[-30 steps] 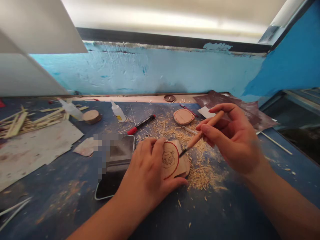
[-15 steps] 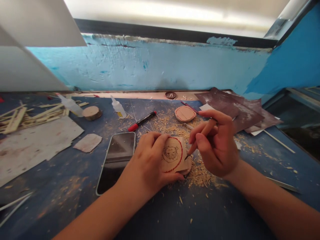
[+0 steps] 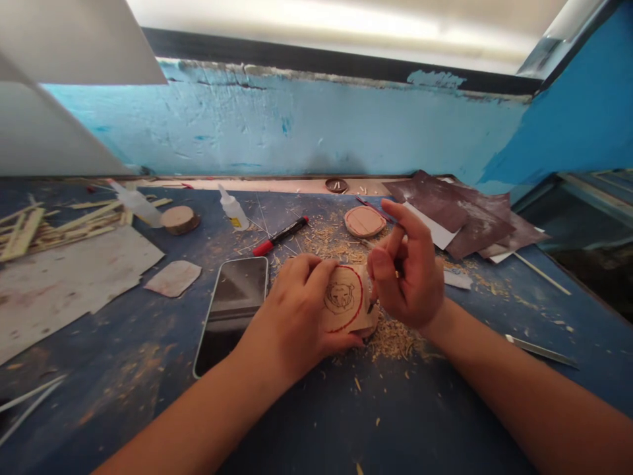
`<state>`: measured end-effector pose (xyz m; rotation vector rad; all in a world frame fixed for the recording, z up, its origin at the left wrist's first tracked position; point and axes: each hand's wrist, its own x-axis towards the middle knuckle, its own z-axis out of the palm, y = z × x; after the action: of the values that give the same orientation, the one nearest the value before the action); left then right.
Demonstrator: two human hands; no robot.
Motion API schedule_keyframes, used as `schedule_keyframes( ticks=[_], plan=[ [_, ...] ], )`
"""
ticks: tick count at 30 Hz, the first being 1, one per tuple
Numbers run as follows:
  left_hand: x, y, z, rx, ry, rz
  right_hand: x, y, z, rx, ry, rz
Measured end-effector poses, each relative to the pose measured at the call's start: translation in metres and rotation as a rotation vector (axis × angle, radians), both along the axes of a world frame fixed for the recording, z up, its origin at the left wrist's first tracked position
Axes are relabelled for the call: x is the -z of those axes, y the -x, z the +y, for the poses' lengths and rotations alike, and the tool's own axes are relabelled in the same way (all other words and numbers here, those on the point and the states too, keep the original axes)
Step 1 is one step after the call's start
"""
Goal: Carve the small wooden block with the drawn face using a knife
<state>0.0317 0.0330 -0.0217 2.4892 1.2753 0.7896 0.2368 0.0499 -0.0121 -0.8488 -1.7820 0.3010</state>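
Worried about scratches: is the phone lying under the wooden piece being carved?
No. The phone lies flat on the table beside the left hand, while the wooden piece sits to its right.

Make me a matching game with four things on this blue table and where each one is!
Things:
1. phone
2. glue bottle
3. wood piece with the red circle
4. carving tool

Places:
A. gripped in the right hand, tip at the wood
B. lying flat, screen up, beside the left wrist
C. far side of the table, near a red and black marker
D. pressed down under the left hand

Pairs: 1-B, 2-C, 3-D, 4-A
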Motion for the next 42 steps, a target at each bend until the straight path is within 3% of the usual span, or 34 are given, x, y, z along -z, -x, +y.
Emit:
schedule_keyframes(
  ticks=[8,16,26,31,34,38,40,42],
  plan=[
    [0.001,0.000,0.000,0.006,-0.001,-0.015,0.005,0.005,0.003,0.069,-0.062,0.010],
    [-0.001,-0.001,0.000,-0.009,0.060,-0.019,0.005,0.008,0.010,0.200,0.077,-0.042],
    [-0.004,0.001,-0.001,-0.013,-0.019,0.028,0.011,0.007,0.007,0.106,0.171,0.008],
    [-0.012,0.011,0.005,0.110,-0.001,0.049,0.010,0.008,0.003,0.065,0.181,0.091],
    [-0.014,0.016,0.011,0.132,0.006,0.053,-0.005,0.014,-0.003,0.023,0.189,0.175],
    [-0.012,0.019,0.017,0.078,-0.020,0.013,-0.049,0.024,-0.010,-0.103,0.328,0.356],
    [-0.010,0.018,0.017,0.067,-0.044,-0.005,-0.069,0.027,-0.011,-0.307,0.545,0.545],
    [-0.010,0.017,0.015,0.057,-0.070,-0.005,-0.077,0.028,-0.010,-0.484,0.696,0.624]
  ],
)
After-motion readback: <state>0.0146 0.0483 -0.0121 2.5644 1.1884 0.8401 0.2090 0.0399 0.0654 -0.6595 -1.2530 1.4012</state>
